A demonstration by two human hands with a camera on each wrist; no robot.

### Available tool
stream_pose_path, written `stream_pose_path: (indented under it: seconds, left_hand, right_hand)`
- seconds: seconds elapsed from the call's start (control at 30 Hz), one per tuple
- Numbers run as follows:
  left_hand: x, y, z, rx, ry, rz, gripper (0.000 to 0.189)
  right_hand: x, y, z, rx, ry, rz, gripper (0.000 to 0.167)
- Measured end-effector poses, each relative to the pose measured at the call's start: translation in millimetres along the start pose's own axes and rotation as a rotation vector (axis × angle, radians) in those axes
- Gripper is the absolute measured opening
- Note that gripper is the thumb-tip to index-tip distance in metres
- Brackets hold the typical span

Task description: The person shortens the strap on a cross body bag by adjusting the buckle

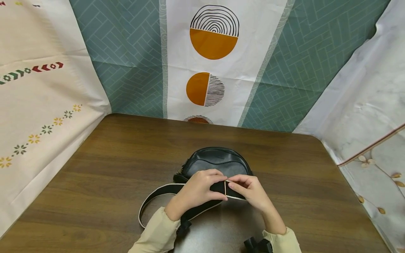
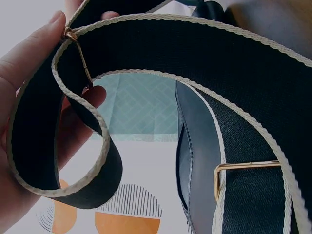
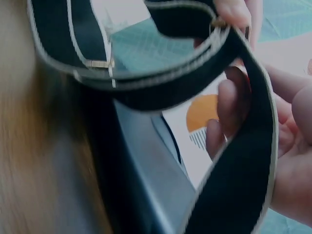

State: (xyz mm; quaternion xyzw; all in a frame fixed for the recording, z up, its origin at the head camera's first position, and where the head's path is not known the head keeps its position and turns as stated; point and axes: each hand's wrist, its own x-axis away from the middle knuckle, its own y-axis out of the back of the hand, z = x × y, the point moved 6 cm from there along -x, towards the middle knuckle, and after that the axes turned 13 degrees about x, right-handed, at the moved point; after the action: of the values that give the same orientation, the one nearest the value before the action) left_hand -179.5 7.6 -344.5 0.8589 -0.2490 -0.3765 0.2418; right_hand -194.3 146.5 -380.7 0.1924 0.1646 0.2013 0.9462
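A small black bag [image 1: 218,162] with a curved top rests on the table. Its wide black strap [image 1: 166,190], edged with cream cord, loops out to the left in front of the bag. My left hand [image 1: 200,186] grips the strap beside a thin gold slider buckle [image 1: 225,188], thumb and fingers at either edge. From the other side, my right hand [image 1: 250,191] pinches the strap close to that buckle. In the left wrist view, the strap folds into a small loop below the slider buckle [image 2: 82,56], and another gold buckle [image 2: 246,165] shows farther along it.
The brown wooden table [image 1: 95,182] extends around the bag on both sides. A teal and white patterned cloth [image 1: 133,63] hangs behind its far edge. Pale cloths hang along the left [image 1: 57,116] and right [image 1: 364,105] sides.
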Motion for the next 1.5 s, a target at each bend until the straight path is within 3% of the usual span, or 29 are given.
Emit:
stream_pose_path:
  seconds: [0.17,0.37,0.73,1.2,1.33,1.5]
  left_hand:
    - [1.0,1.6,-0.2,0.005,0.015,-0.003,0.045]
    - [0.9,1.7,-0.4,-0.002,0.008,-0.004,0.045]
    - [0.7,1.1,0.3,-0.011,0.022,0.001,0.046]
    - [-1.3,-1.0,-2.5,0.005,-0.015,-0.028,0.045]
    - [-1.2,-0.2,-2.5,0.004,-0.033,-0.041,0.045]
    - [-1.2,-1.2,-3.5,0.018,-0.051,-0.035,0.045]
  right_hand:
    - [2.3,5.4,-6.6,-0.017,0.019,0.071,0.014]
    - [5.8,12.0,-13.4,-0.064,0.044,0.084,0.013]
    - [4.9,13.7,-6.8,-0.049,0.096,-0.024,0.007]
    - [-0.3,-1.0,8.7,-0.012,0.061,-0.133,0.005]
    - [-0.4,-1.1,9.3,-0.013,0.042,-0.127,0.007]
    - [0.4,1.7,7.2,-0.009,0.038,-0.061,0.009]
